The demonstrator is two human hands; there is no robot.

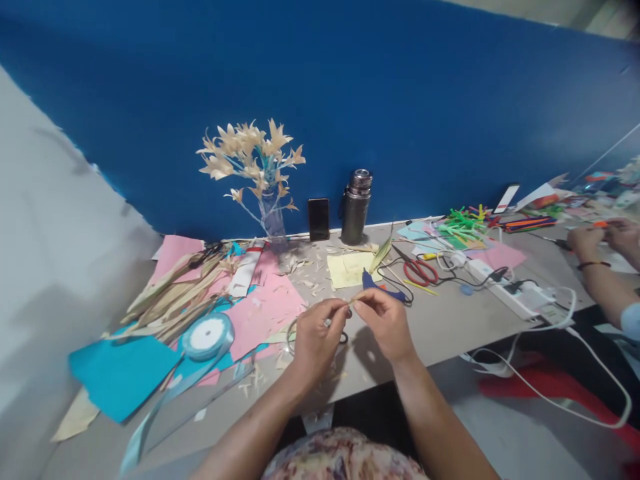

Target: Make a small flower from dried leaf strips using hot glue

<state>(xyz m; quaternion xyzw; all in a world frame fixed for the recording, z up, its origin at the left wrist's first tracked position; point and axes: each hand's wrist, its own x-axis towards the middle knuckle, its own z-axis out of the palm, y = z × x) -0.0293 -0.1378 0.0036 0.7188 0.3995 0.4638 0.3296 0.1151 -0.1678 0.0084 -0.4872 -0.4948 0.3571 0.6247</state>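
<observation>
Close together above the table's front part, my left hand [320, 333] and my right hand [387, 327] are both closed in a pinch. Between their fingertips is a thin tan strip [353, 301], small and mostly covered by the fingers. Just beyond my right hand lies a blue glue gun [369, 280], with a yellow paper sheet [340, 270] to its left. A pale green husk leaf [382, 256] rests behind the glue gun. Red-handled scissors [421, 272] lie farther right. Beneath my left hand, a dark loop partly shows; its kind is hidden.
Left are dried husks [170, 293], a light blue ribbon spool [207, 335] and pink paper [265, 313]. Husk flowers [250, 147] in a clear vase [273, 217], a phone [319, 219] and a flask [356, 207] stand behind. A power strip [500, 288] and another person's hands [587, 240] are right.
</observation>
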